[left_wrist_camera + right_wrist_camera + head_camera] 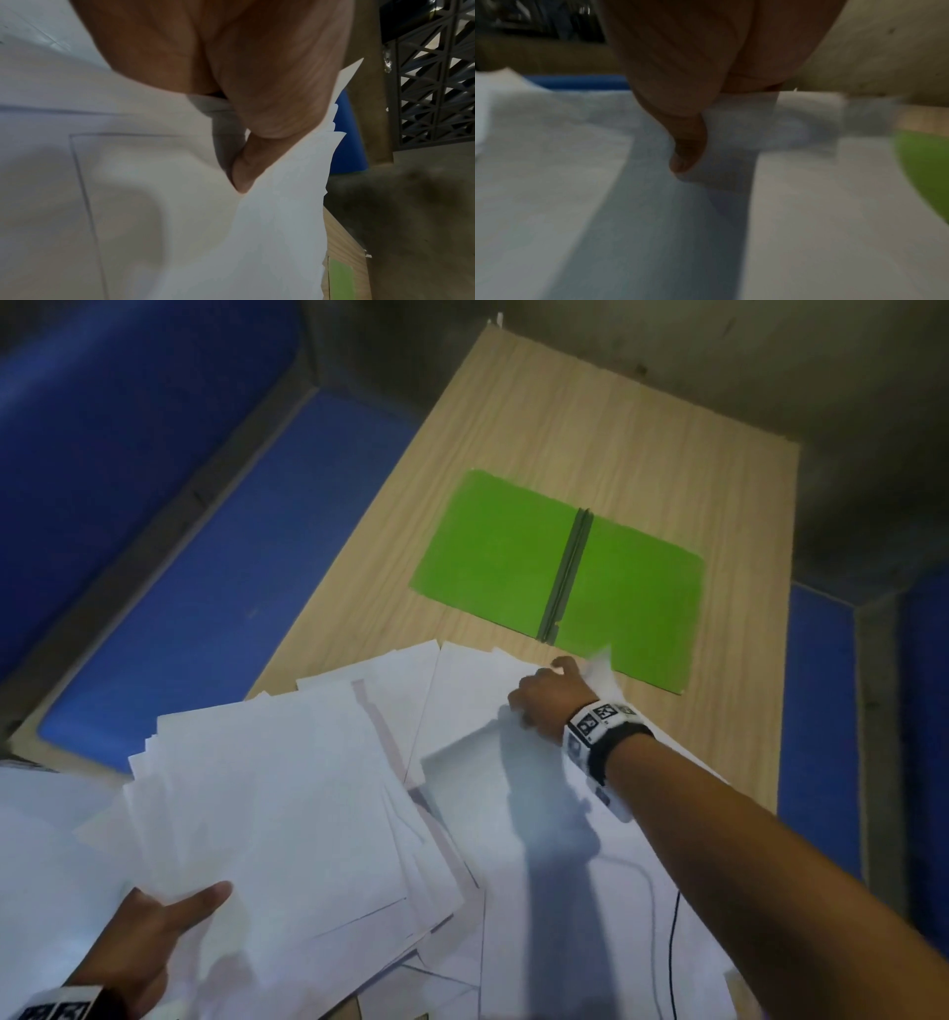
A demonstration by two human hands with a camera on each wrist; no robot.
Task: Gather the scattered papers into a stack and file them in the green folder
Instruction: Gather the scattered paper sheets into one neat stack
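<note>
The green folder (560,577) lies open and flat on the far half of the wooden table (590,428); its edge shows in the right wrist view (926,172). White papers (462,839) lie overlapping across the near half. My left hand (169,916) grips a loose stack of papers (267,803) at its near corner, thumb (244,162) on top and fingers hidden beneath. My right hand (552,695) reaches to the far edge of the pile, just short of the folder, and pinches a sheet (601,670) whose corner curls up. The thumb (687,154) lies on that paper; this view is blurred.
Blue padded benches (205,582) run along the table's left side, with another (816,711) on the right. Grey concrete wall and floor lie beyond the table. A thin black cable (672,942) trails over the papers under my right forearm.
</note>
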